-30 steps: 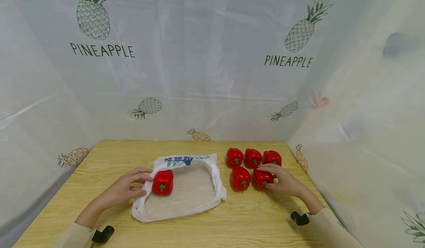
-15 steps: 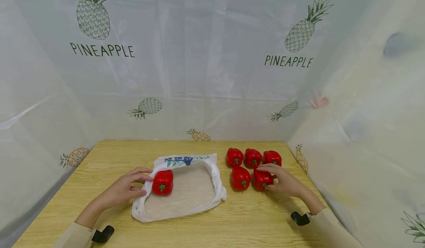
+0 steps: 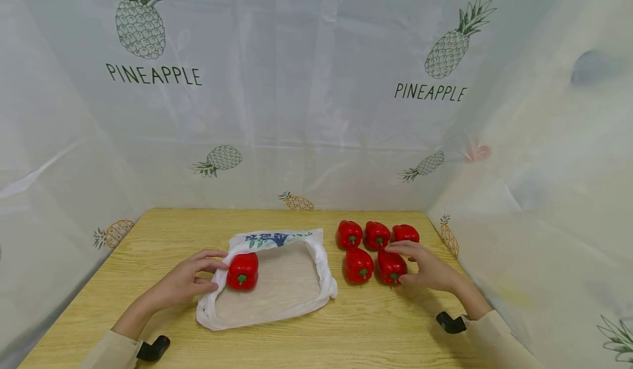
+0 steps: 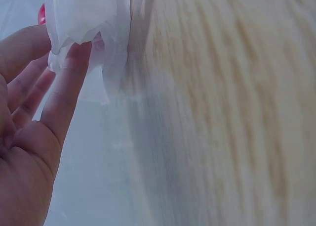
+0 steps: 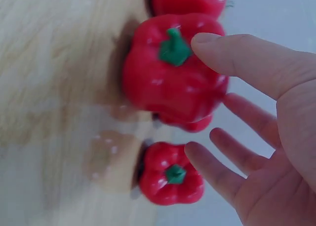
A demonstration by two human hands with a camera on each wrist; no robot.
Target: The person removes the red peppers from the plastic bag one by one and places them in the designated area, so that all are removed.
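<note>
A white plastic bag (image 3: 323,270) with a printed rim lies with its mouth spread. Inside its left end is one red bell pepper (image 3: 242,272) with a green stem. My left hand (image 3: 190,278) holds the bag's left edge; in the left wrist view, folds of plastic cover its fingertips. My right hand (image 3: 427,267) is around the right side of the front-right bell pepper (image 3: 392,266), fingers spread. In the right wrist view, the thumb overlaps that pepper near its stem, and the other fingers stand loosely beside it. Another bell pepper (image 3: 359,265) sits just left of it.
Behind the front pair, three more red peppers stand in a row: left (image 3: 349,234), middle (image 3: 377,235) and right (image 3: 406,233). All rest on a yellow wood-grain table (image 3: 188,226). A pale pineapple-print curtain (image 3: 316,111) encloses the back and sides.
My right hand has shifted slightly to the right, its fingers loosening around the front-right bell pepper, which has barely moved. The left hand and the bag stay as they were.
</note>
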